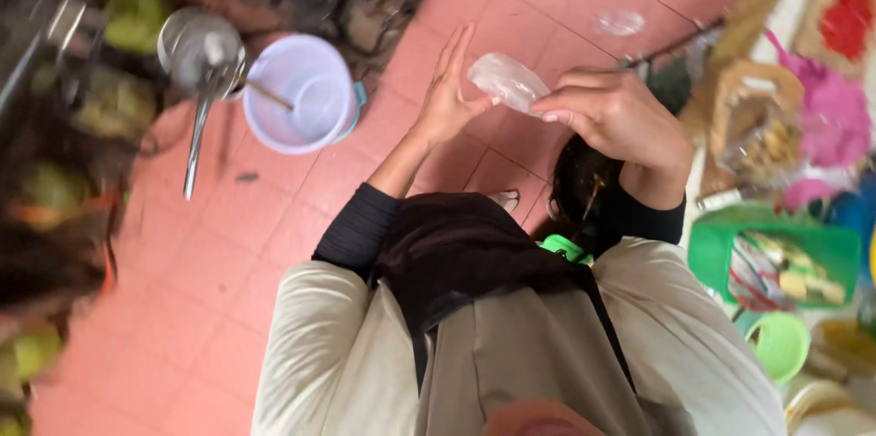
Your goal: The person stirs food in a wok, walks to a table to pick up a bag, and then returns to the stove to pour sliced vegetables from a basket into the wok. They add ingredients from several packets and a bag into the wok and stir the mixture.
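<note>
A small clear plastic pouch (507, 81) is held up in front of my chest, above the pink tiled floor (228, 254). My right hand (620, 117) pinches its right end between fingertips and thumb. My left hand (447, 94) is flat, fingers straight and together, with the palm pressed against the pouch's left end. Both forearms wear dark ribbed sleeves under a beige jacket. The pouch's contents cannot be made out.
A lilac bucket (306, 94) with a stick in it stands on the floor at upper left, next to a metal ladle (199, 51). A green basket (776, 258) and a green cup (780, 345) are at the right, among pink and woven goods. Dark cluttered items line the left edge.
</note>
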